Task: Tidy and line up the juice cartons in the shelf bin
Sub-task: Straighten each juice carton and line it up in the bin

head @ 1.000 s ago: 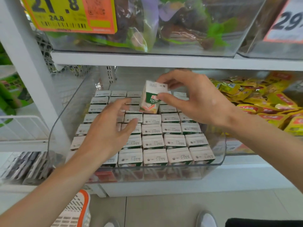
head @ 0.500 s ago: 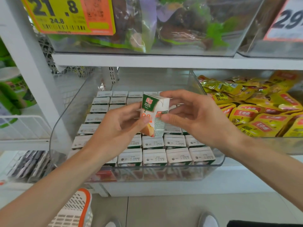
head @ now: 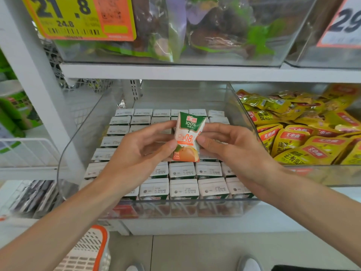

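Head view, the only one: one carton (head: 188, 136) is up in the air over the middle of the bin (head: 175, 209), clear of the rows beneath it. It stands upright, printed face towards the camera, green band on top and orange fruit at the bottom. The left hand (head: 136, 159) pinches its left edge between thumb and fingertips, and the right hand (head: 234, 151) pinches the right edge the same way, so both are clamped on this one carton. Below, the other cartons (head: 183, 171) sit upright in the bin, white tops showing, packed side by side in straight rows from front wall to back. The front rows look square and snug, and the back rows look even too. The slot this carton belongs in I cannot see; the hands cover the middle of the bin. By my reading the tidying is nearly done: the rows are lined up, and what's left is to drop this carton into its gap with the top matching the rest, then check the hidden middle. Right of the bin, yellow snack packs (head: 304, 137) are heaped in the next tub; above it hangs a yellow price tag (head: 78, 16); below, at its left, an orange-rimmed basket (head: 86, 251).
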Motion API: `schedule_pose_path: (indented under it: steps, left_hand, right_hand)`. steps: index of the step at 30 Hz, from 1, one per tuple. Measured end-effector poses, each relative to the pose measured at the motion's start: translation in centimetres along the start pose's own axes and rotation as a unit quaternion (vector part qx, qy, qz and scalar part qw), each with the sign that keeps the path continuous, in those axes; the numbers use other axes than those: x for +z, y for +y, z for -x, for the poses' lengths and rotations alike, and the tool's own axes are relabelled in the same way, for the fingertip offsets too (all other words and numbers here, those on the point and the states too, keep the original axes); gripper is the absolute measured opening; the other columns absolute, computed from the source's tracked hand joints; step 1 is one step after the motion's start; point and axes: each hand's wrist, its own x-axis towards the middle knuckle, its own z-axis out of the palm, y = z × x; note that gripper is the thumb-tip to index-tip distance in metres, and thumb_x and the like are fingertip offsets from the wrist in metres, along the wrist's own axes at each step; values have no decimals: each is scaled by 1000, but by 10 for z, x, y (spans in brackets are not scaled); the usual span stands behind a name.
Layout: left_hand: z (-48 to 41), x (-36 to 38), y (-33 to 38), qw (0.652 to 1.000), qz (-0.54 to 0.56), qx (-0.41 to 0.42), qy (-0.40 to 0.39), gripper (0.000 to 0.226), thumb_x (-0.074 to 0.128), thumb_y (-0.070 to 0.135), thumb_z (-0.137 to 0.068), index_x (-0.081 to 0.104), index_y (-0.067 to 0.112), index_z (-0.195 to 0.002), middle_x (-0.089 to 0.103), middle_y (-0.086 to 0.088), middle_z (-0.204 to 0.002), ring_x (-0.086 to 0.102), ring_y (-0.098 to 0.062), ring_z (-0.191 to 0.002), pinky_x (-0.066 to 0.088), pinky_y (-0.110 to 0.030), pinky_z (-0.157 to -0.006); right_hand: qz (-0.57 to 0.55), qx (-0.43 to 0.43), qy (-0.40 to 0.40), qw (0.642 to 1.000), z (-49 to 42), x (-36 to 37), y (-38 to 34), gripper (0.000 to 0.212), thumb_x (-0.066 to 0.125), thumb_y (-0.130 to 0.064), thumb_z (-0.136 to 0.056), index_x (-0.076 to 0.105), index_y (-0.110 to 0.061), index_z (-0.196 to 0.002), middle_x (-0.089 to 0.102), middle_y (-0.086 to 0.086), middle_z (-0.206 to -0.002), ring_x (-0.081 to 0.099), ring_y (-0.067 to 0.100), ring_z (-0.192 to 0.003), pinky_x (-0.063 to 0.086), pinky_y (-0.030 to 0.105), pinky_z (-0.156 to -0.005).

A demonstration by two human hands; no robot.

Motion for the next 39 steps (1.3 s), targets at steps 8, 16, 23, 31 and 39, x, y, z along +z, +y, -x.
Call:
schedule_pose_path:
  steps: [8,16,23,31,39]
  left_hand:
    - [1,6,1,997,-62,24,29,48,84,38,-69,73,42,-115,79,17,-103,74,-2,-99,59,-21,-90]
    - [0,7,0,992,-108,59,30,68,79,56,-71,59,49,-136,70,17,-119,66,-3,-115,55,-28,-98]
    - [2,7,1,997,-56,49,29,56,89,41,-68,67,45,-120,76,25,-111,73,4,-102,56,-13,-89]
    - [0,7,-2,979,-164,98,72,58,95,22,-69,56,41,-107,63,19,-116,61,1,-113,48,-6,-82]
    - [-3,1,-8,991,-102,68,55,55,90,22,-76,67,42,-122,70,24,-119,69,0,-109,58,-18,-89]
  right_hand:
    - [67,-16,-96,993,3,10,-4,25,76,-27,-97,77,-23,-122,78,-1,-121,72,18,-118,48,41,-111]
    - [-79,-4,-74,994,-1,6,-11,56,74,-23,-97,55,-10,-148,79,9,-119,73,19,-119,48,38,-114]
    - [-90,-16,-136,986,0,1,-13,50,73,-20,-92,62,-12,-141,75,7,-129,69,22,-125,51,34,-110]
    - [41,-71,-65,994,3,0,-6,46,80,-16,-91,71,-27,-135,78,-5,-119,74,14,-112,60,23,-92]
    - [86,-179,-55,979,3,-3,-4,44,79,15,-82,74,-8,-119,79,1,-115,73,11,-115,59,25,-94]
